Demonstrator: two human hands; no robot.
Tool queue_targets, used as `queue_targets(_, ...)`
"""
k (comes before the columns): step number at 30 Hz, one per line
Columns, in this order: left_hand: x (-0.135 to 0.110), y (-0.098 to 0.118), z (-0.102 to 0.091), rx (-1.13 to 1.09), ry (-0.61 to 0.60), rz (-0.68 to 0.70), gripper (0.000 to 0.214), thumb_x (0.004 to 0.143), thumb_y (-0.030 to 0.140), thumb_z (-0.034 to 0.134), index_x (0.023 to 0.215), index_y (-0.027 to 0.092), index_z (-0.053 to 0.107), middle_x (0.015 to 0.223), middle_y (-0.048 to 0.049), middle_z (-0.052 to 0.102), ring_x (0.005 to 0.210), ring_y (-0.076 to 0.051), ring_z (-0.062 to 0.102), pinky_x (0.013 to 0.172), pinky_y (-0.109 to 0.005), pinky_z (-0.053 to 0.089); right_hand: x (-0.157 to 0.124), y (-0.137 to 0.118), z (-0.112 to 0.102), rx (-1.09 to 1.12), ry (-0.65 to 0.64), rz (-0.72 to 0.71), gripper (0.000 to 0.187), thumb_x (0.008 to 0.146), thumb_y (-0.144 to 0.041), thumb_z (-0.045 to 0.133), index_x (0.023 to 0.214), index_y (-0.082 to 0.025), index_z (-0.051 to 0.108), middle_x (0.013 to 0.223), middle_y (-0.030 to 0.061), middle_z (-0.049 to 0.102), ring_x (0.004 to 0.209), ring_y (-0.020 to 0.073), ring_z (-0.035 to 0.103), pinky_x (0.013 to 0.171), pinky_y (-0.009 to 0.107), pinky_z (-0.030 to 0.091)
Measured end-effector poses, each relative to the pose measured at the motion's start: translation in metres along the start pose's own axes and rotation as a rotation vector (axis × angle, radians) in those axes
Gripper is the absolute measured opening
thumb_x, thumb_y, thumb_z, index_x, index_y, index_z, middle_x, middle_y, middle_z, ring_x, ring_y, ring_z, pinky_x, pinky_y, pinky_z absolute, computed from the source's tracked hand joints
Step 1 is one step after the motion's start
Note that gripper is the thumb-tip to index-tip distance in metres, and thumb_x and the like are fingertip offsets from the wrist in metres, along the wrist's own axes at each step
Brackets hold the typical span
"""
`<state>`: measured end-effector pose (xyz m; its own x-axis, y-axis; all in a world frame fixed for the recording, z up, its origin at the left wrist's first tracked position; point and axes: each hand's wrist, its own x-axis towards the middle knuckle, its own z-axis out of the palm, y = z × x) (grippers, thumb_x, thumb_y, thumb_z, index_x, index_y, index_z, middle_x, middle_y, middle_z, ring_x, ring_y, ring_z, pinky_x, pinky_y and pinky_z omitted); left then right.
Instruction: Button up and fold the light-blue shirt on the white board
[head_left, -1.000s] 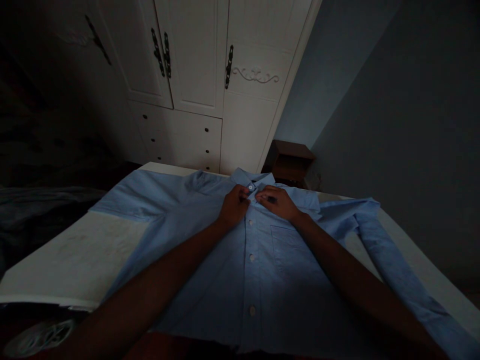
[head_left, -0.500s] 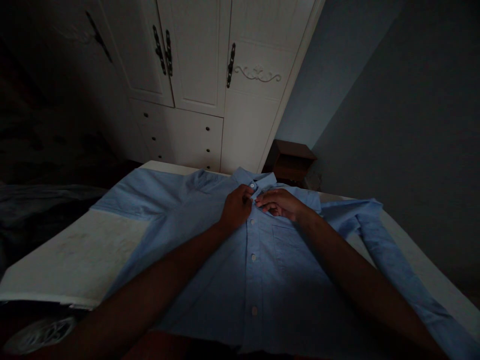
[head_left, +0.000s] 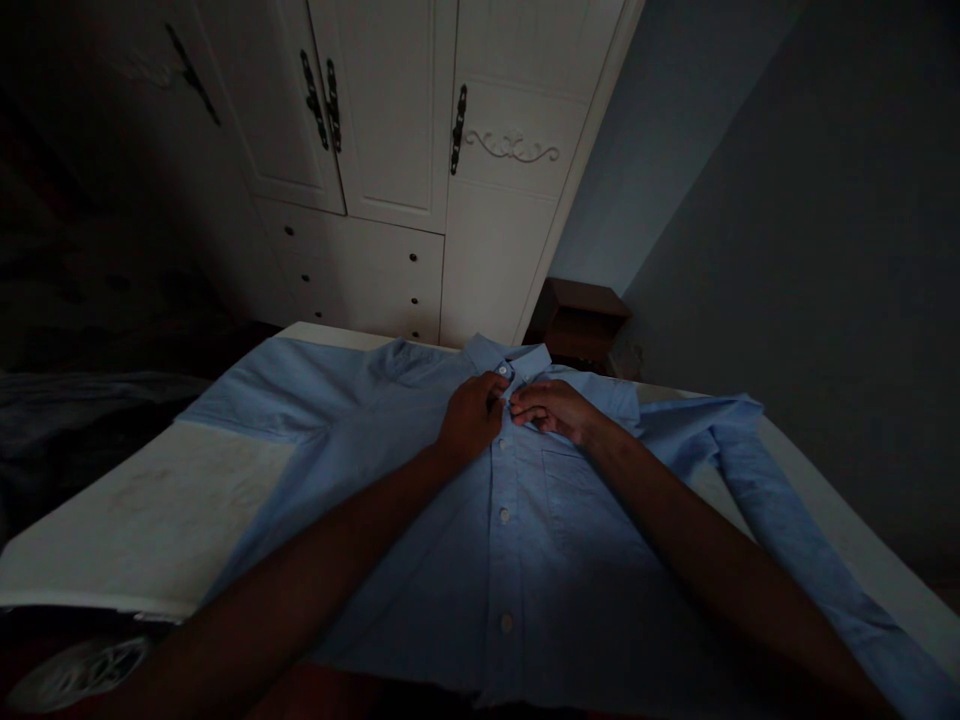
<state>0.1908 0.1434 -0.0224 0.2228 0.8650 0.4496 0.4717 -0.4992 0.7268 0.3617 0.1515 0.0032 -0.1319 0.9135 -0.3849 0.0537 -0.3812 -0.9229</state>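
Note:
A light blue button-up shirt (head_left: 450,540) lies face up on a white table (head_left: 142,510), collar away from me and sleeves spread to both sides. My left hand (head_left: 469,415) is closed on the shirt's front edge just below the collar. My right hand (head_left: 551,408) pinches the opposite edge beside it. Both meet at the placket near the top button (head_left: 502,372). Further white buttons run down the front towards me. A chest pocket (head_left: 574,490) lies under my right forearm.
A white wardrobe (head_left: 420,150) with dark handles and small drawers stands behind the table. A brown wooden nightstand (head_left: 581,320) sits at its right against a blue-grey wall. Dark bedding (head_left: 67,420) lies to the left. The room is dim.
Both hands stay at the collar; my right hand's fingers have curled in from lying flatter to a pinch on the placket. The shirt has not shifted.

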Motion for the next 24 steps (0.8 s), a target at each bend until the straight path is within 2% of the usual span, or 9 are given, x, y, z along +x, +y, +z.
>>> queue_targets(6,0.001,0.002,-0.003,0.058,0.008,0.012,0.022,0.078,0.012,0.057,0.098,0.019,0.063,0.09,-0.0052,0.069,0.088,-0.02,0.062,0.087,-0.034,0.049,0.001,0.002,0.003,-0.006,0.0,-0.048,0.009,0.068,-0.018,0.071,0.073,-0.013,0.067,0.065,0.005,0.07,0.053,0.0138,0.068,0.033,0.013,0.034)
queue_targets(9,0.003,0.001,-0.005,0.14,0.007,0.033,0.012,0.082,0.02,0.057,0.088,0.019,0.068,0.086,-0.0058,0.07,0.087,-0.021,0.061,0.089,-0.036,0.047,0.001,0.001,0.004,-0.006,0.009,-0.047,0.007,0.067,-0.016,0.07,0.071,-0.013,0.066,0.063,0.0042,0.068,0.051,0.0134,0.067,0.032,0.013,0.032)
queue_targets(11,0.005,-0.001,-0.006,0.157,0.015,0.04,0.013,0.084,0.024,0.057,0.082,0.02,0.069,0.085,-0.0059,0.07,0.086,-0.021,0.06,0.088,-0.036,0.046,0.0,0.0,0.005,-0.012,0.007,-0.047,0.007,0.067,-0.016,0.07,0.07,-0.013,0.066,0.063,0.0044,0.068,0.052,0.0135,0.067,0.032,0.013,0.033)
queue_targets(18,0.013,-0.005,-0.009,0.042,-0.006,-0.046,0.016,0.08,0.021,0.06,0.069,0.018,0.071,0.073,-0.002,0.07,0.071,-0.016,0.063,0.077,-0.028,0.048,-0.001,0.0,0.005,-0.035,-0.016,-0.071,0.01,0.068,-0.019,0.072,0.072,-0.013,0.066,0.065,0.0046,0.069,0.053,0.0136,0.068,0.032,0.014,0.034)
queue_targets(24,0.015,-0.005,-0.012,0.051,-0.007,-0.073,0.016,0.078,0.023,0.06,0.067,0.019,0.071,0.072,-0.0025,0.071,0.069,-0.017,0.063,0.071,-0.028,0.048,-0.001,0.0,0.004,-0.054,-0.036,-0.089,0.012,0.065,-0.021,0.072,0.072,-0.013,0.067,0.063,0.003,0.067,0.051,0.0123,0.066,0.032,0.014,0.035)
